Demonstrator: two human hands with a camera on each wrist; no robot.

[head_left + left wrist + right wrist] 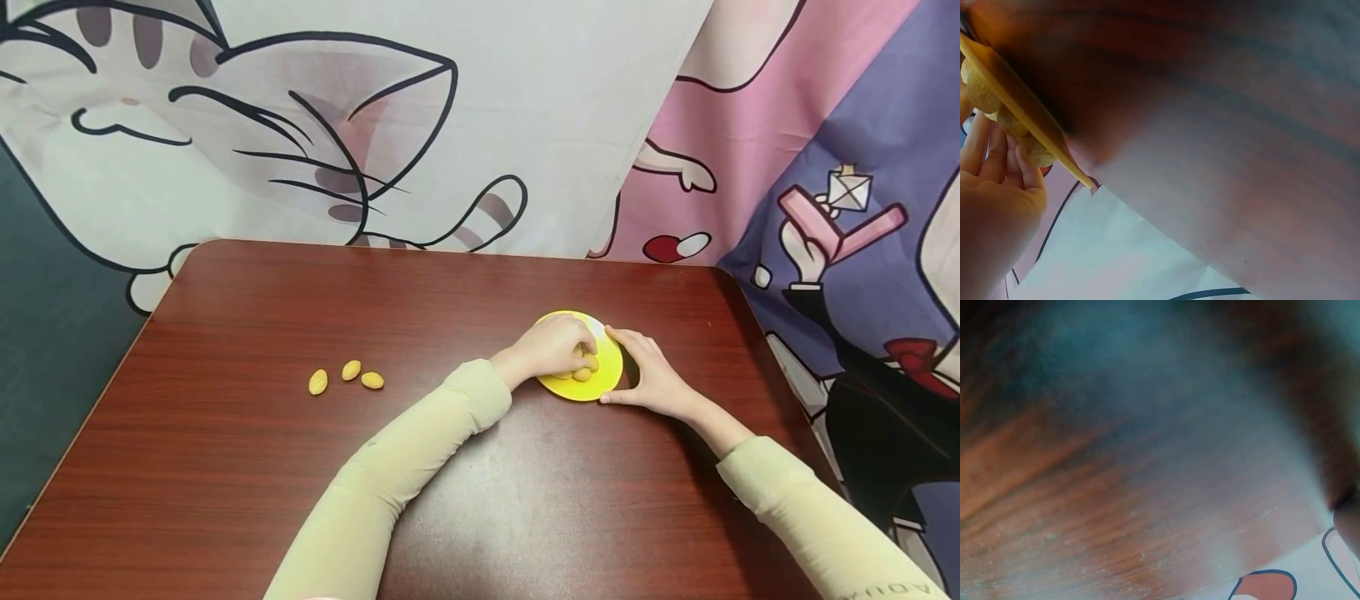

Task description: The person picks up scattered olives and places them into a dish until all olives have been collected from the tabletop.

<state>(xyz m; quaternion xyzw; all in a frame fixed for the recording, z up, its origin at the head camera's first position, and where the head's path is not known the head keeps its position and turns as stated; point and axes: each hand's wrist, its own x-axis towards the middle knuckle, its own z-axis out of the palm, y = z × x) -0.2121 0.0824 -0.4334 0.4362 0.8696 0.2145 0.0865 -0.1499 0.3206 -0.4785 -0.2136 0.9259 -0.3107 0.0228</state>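
Note:
On the table a yellow plate bears several small yellow lemon-shaped pieces. Over its left side reaches my left hand, its curled fingers and thumb pinching one of the pieces. The left wrist view shows the plate edge-on, with fingers against the pieces. My right hand stands at the plate's right rim, thumb and fingers spread wide and touching it at front and back. The right wrist view is blurred and does not show the plate.
Three more yellow lemon-shaped pieces lie apart from the plate, left of the left forearm. The dark red wooden table meets a cartoon-printed cloth at its far edge. More printed cloth hangs at the right.

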